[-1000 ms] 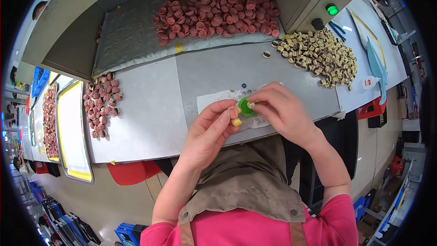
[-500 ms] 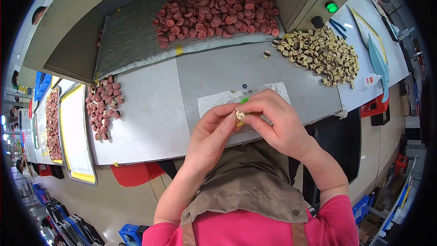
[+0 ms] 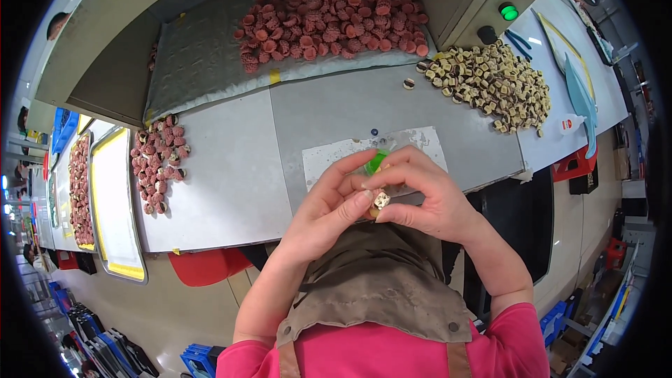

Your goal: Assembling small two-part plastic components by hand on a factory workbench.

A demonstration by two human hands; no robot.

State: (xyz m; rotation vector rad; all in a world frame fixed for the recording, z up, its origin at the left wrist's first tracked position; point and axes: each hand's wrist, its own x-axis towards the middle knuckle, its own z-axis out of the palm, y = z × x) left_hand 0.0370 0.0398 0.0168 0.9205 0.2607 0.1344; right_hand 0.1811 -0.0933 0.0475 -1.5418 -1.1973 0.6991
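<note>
Over the near edge of the table, my left hand [image 3: 323, 218] and my right hand [image 3: 435, 203] meet with bent fingers. Pinched between their fingertips is a small cream-coloured piece [image 3: 381, 200] with dark specks; a bit of pink shows at its edge, and the rest is hidden by my fingers. Just beyond the fingers a green round thing [image 3: 378, 161] lies on a worn white sheet [image 3: 325, 159], partly covered by my right hand.
Hollow pink raspberry-shaped shells [image 3: 336, 17] are heaped at the back under a metal housing [image 3: 105, 35]. Cream-and-brown pieces [image 3: 490, 84] form a pile at right, near a small white bottle [image 3: 572, 124]. Filled pink pieces [image 3: 159, 161] lie at left beside a yellow-edged tray [image 3: 119, 203].
Both hands have come slightly nearer to me with the small piece, and its speckled face is turned more into view. More of the green round thing shows now.
</note>
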